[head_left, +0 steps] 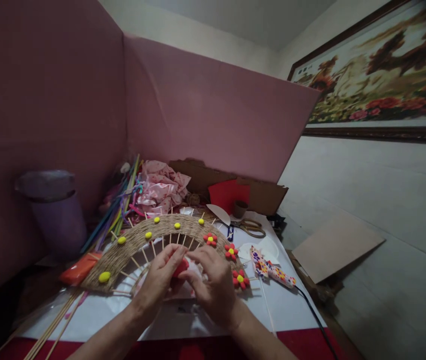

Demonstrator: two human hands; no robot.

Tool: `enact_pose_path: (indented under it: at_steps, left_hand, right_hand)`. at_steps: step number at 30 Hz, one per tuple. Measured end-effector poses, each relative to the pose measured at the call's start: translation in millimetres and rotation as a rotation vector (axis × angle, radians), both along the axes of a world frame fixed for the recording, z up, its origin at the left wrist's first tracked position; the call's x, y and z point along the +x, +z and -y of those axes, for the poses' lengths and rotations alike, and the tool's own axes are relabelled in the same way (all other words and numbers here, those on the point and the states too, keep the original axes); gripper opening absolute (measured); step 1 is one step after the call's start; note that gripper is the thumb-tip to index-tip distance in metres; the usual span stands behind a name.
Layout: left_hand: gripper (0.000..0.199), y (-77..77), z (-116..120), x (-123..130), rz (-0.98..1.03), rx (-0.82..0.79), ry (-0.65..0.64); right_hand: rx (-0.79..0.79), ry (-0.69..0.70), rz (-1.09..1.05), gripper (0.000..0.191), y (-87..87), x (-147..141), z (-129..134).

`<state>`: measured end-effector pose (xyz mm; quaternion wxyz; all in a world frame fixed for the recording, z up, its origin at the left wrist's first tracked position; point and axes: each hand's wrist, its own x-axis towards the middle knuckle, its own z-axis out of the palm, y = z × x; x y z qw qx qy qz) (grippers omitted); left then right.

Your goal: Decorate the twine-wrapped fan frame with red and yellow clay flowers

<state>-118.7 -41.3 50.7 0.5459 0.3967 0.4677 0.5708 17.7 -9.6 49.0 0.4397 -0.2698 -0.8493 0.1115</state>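
Note:
A woven twine arch point(129, 245) with thin sticks poking out lies on the white sheet. Yellow dots point(121, 240) are spaced along its left and top. Red flowers with yellow centres point(231, 251) sit on its right side. In front of the arch, my left hand point(162, 275) holds a piece of red clay point(180, 267) between thumb and fingers. My right hand point(210, 280) is beside it, its fingers bent and its thumb close to the red clay; whether its fingertips pinch a small bit is hidden.
A flower-patterned glue gun point(271, 269) with a black cord lies right of the arch, scissors point(250, 227) behind. At left are a purple bin point(57, 215), an orange packet point(80, 269) and loose sticks point(53, 320). Crumpled pink fabric point(162, 187) lies at the back.

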Motion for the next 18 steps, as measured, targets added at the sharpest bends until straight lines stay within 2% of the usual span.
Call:
enact_pose_path:
  at_steps: [4, 8, 15, 18]
  left_hand:
    - [0.037, 7.9, 4.0, 1.3, -0.167, 0.093, 0.075]
    - [0.032, 9.0, 6.4, 1.8, -0.199, 0.126, 0.086]
    - [0.034, -0.6, 2.3, 0.6, -0.038, 0.115, -0.086]
    - [0.033, -4.9, -0.1, -0.5, 0.038, 0.100, -0.060]
  right_hand:
    - [0.024, 0.028, 0.043, 0.025, -9.5, -7.6, 6.5]
    - [0.102, 0.054, 0.025, 0.019, -11.4, -5.2, 4.1]
    - [0.110, -0.010, -0.045, 0.014, -15.1, -1.4, -1.3]
    - [0.057, 0.009, -0.060, 0.009, -15.6, -2.0, -1.6]
